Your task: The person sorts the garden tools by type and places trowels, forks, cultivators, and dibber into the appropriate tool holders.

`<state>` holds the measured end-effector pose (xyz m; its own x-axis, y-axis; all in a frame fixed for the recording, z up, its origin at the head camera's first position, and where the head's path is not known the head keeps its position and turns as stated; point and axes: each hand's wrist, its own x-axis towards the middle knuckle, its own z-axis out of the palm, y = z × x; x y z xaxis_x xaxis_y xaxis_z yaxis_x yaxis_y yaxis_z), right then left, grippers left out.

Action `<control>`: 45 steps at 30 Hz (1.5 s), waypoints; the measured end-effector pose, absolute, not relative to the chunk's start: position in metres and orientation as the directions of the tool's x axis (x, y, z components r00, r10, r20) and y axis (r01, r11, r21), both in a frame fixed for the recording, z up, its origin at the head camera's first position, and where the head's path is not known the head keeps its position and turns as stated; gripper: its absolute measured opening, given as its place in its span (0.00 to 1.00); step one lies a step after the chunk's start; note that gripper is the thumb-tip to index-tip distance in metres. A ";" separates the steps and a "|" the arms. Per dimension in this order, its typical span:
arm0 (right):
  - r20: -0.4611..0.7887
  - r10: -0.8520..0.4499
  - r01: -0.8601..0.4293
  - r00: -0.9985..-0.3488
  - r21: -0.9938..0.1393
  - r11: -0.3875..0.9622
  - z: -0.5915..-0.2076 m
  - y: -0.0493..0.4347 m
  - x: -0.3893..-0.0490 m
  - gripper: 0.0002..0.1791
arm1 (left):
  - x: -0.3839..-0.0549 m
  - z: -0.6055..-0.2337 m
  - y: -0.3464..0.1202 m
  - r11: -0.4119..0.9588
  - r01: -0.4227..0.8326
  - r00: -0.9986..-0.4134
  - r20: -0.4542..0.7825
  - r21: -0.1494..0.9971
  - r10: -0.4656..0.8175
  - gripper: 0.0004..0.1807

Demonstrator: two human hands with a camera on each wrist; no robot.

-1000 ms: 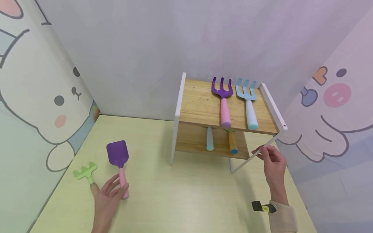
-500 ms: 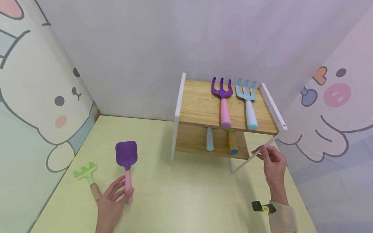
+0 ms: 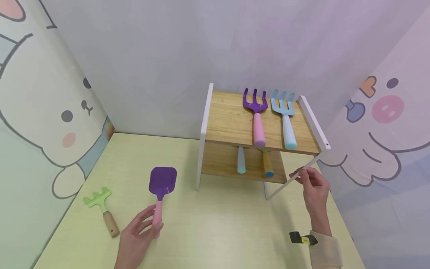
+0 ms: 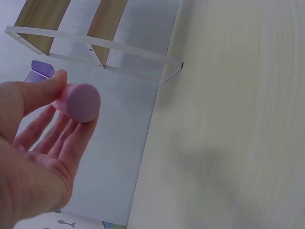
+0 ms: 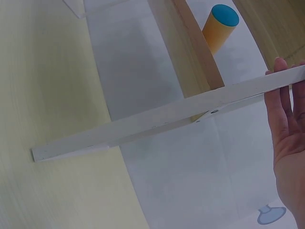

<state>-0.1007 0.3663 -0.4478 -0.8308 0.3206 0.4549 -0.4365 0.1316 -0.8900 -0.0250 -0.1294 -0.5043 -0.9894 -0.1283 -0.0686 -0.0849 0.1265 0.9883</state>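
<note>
My left hand (image 3: 136, 237) holds a toy shovel by its pink handle (image 4: 83, 102), between thumb and fingers. The shovel's purple blade (image 3: 162, 182) points away from me, and in the left wrist view the handle is off the table. At the right, my right hand (image 3: 315, 190) grips the white front leg (image 5: 143, 117) of a two-tier wooden shelf (image 3: 228, 119); in the right wrist view its fingers (image 5: 276, 105) lie against the leg. On the top tier are a purple fork with a pink handle (image 3: 259, 130) and a light blue fork (image 3: 289, 130).
A green rake with a wooden handle (image 3: 111, 223) lies on the pale table (image 3: 208, 231) at the left. On the lower tier, a light blue handle (image 3: 241, 160) and an orange-brown handle with a blue end (image 3: 267, 164) show. Curtains with cartoon animals (image 3: 388, 108) surround the table.
My left hand has moved right with the shovel, away from the green rake, whose whole handle now shows. The shovel has turned slightly clockwise. My right hand stays on the shelf leg.
</note>
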 end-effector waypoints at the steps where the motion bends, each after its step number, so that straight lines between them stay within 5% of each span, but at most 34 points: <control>1: 0.456 0.317 -0.439 -0.832 -0.889 0.129 -0.448 0.367 -0.101 0.09 | -0.024 -0.503 -0.128 0.119 -0.085 -0.990 -0.071 0.989 -0.120 0.27; 19: 0.450 0.318 -0.434 -0.834 -0.892 0.124 -0.448 0.364 -0.101 0.09 | -0.023 -0.490 -0.101 0.141 0.116 -0.993 0.115 0.983 0.012 0.26; 45: 0.430 0.337 -0.406 -0.837 -0.903 0.143 -0.446 0.365 -0.100 0.09 | -0.051 -0.468 -0.041 -0.014 0.108 -0.967 0.109 0.994 0.230 0.27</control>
